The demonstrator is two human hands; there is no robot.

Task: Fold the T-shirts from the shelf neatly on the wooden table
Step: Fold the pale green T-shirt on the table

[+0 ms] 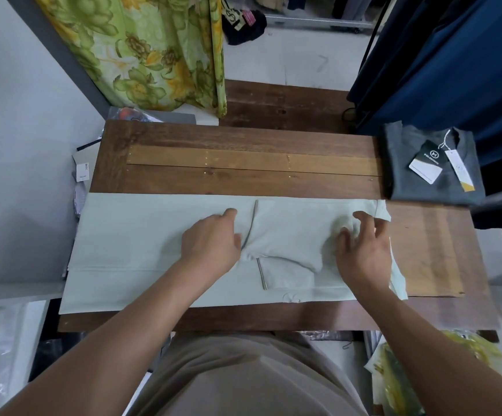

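The T-shirt [141, 235] lies flat across the near part of the table [243, 163] and hangs a bit over its left edge. The left hand [210, 241] rests on the T-shirt near the middle, and the right hand [363, 250] rests on it farther right. A folded shirt [408, 181] with tags [426, 162] on top sits at the far right corner. A curtain [153, 55] hangs behind the table, on the left.

Two T-shirts [153, 235] [405, 187], two hands [210, 241] [363, 250], one wooden table [243, 139].
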